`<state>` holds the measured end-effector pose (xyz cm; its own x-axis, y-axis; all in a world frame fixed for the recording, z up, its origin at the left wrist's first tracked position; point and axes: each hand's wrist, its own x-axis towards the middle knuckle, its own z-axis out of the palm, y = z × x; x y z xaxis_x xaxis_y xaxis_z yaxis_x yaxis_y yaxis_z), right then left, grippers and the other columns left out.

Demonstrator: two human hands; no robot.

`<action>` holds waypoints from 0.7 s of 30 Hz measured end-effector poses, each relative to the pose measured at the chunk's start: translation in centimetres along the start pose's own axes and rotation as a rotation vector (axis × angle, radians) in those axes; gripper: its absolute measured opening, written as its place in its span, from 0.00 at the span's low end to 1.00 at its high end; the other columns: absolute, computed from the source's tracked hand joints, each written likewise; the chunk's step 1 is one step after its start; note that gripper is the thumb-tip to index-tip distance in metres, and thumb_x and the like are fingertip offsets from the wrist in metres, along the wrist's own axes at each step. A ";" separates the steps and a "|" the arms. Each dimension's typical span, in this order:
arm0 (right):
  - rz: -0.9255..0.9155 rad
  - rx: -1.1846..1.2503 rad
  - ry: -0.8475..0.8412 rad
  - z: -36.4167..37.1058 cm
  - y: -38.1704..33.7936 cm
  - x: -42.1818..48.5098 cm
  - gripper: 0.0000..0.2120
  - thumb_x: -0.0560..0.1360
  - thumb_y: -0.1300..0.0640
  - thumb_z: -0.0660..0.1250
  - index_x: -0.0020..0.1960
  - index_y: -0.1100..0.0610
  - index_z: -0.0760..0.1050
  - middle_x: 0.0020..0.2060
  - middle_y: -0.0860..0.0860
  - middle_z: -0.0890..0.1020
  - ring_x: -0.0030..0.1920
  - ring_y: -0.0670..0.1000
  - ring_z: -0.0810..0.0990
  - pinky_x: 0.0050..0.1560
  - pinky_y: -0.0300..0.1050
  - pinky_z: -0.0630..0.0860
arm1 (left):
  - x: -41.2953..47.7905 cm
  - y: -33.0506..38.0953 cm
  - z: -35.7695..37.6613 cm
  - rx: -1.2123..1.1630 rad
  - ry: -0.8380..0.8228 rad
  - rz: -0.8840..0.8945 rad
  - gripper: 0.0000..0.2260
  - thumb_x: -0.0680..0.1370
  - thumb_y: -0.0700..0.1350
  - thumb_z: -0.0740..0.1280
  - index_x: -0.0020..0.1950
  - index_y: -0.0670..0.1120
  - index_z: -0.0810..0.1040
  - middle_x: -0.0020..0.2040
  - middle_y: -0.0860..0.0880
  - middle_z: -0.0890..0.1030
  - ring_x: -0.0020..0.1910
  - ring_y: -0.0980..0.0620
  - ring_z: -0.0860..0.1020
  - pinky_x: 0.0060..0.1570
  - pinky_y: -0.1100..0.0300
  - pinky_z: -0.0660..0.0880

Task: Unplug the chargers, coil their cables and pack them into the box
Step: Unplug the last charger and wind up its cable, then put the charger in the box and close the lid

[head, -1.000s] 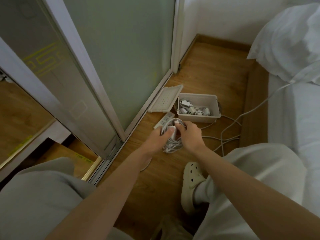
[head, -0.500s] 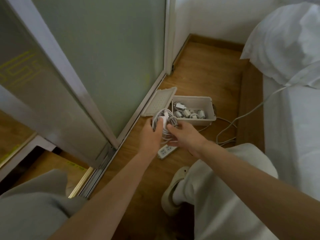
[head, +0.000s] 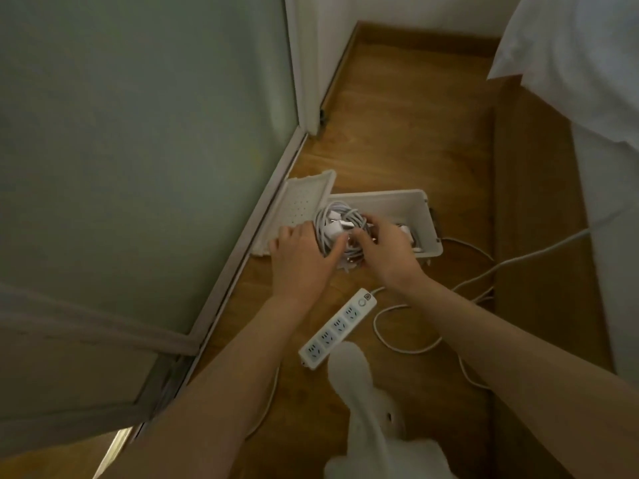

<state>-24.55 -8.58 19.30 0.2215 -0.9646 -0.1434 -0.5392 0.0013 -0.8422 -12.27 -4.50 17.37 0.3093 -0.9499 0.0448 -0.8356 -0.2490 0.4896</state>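
A coiled white charger cable with its plug block (head: pixel 340 224) is held over the left end of the open white box (head: pixel 423 216) on the wooden floor. My left hand (head: pixel 301 257) grips the coil from the left, thumb across its loops. My right hand (head: pixel 383 248) holds it from the right, fingers curled round the cable. Other chargers (head: pixel 409 235) lie inside the box, mostly hidden by my right hand. A white power strip (head: pixel 337 328) lies on the floor below my hands, with no plugs in its sockets.
The box's perforated lid (head: pixel 301 205) leans against the sliding door track beside the box. Loose white cables (head: pixel 484 271) trail across the floor toward the bed (head: pixel 608 236) at right. My foot in a white clog (head: pixel 366 392) stands near the power strip. A frosted glass door (head: pixel 138 133) fills the left.
Both hands have carried the coiled charger forward from above the power strip to over the box. The view has shifted closer, uncovering the whole power strip.
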 end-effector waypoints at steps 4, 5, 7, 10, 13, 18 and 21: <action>0.044 -0.025 0.020 1.6 5.0 5.8 0.15 0.80 0.58 0.58 0.66 0.56 0.70 0.51 0.53 0.81 0.46 0.49 0.79 0.52 0.48 0.78 | 4.3 -1.8 5.5 0.019 -0.105 0.063 0.20 0.80 0.58 0.53 0.60 0.45 0.73 0.56 0.47 0.76 0.57 0.49 0.71 0.58 0.51 0.65; 0.046 -0.042 0.020 1.9 6.2 7.2 0.14 0.80 0.58 0.58 0.65 0.55 0.70 0.51 0.53 0.81 0.47 0.50 0.79 0.52 0.50 0.78 | 5.2 -2.5 6.9 -0.047 -0.148 0.091 0.19 0.81 0.57 0.53 0.61 0.46 0.72 0.56 0.48 0.76 0.57 0.49 0.71 0.60 0.51 0.66; 0.040 -0.099 0.008 2.9 9.1 10.2 0.14 0.80 0.57 0.58 0.65 0.54 0.70 0.51 0.54 0.81 0.49 0.52 0.80 0.52 0.55 0.78 | 6.9 -4.4 9.4 -0.164 -0.247 0.137 0.18 0.81 0.56 0.52 0.64 0.48 0.71 0.59 0.50 0.76 0.59 0.51 0.72 0.62 0.46 0.66; 0.061 -0.165 0.023 4.2 13.0 13.7 0.16 0.80 0.56 0.57 0.67 0.54 0.69 0.52 0.54 0.81 0.50 0.54 0.79 0.53 0.54 0.76 | 9.2 -7.6 12.5 -0.043 -0.321 0.185 0.21 0.81 0.54 0.55 0.73 0.49 0.64 0.70 0.50 0.69 0.69 0.52 0.66 0.70 0.48 0.60; 0.140 -0.178 0.065 5.4 16.1 16.0 0.14 0.80 0.55 0.57 0.65 0.55 0.69 0.48 0.55 0.81 0.47 0.55 0.78 0.48 0.53 0.76 | 10.9 -9.6 14.7 0.092 -0.323 0.119 0.25 0.80 0.48 0.60 0.76 0.47 0.57 0.74 0.46 0.62 0.72 0.48 0.61 0.70 0.49 0.58; 0.271 -0.183 -0.005 7.9 20.3 18.2 0.14 0.81 0.55 0.55 0.61 0.60 0.71 0.52 0.59 0.80 0.50 0.60 0.77 0.49 0.51 0.74 | 12.9 -10.9 17.8 0.209 -0.339 -0.043 0.26 0.80 0.46 0.61 0.75 0.42 0.55 0.68 0.41 0.65 0.65 0.43 0.66 0.62 0.48 0.65; 0.298 -0.156 -0.035 8.9 21.7 18.8 0.14 0.81 0.56 0.54 0.60 0.62 0.72 0.53 0.61 0.79 0.51 0.60 0.77 0.47 0.47 0.69 | 13.5 -11.5 19.4 0.201 -0.354 -0.066 0.20 0.79 0.43 0.61 0.70 0.41 0.61 0.64 0.41 0.68 0.61 0.43 0.68 0.58 0.49 0.69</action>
<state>-24.85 -24.30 -6.28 0.0612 -0.9181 -0.3915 -0.7019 0.2393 -0.6709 -7.30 -18.10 -4.55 0.2193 -0.9284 -0.3001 -0.9021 -0.3101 0.3000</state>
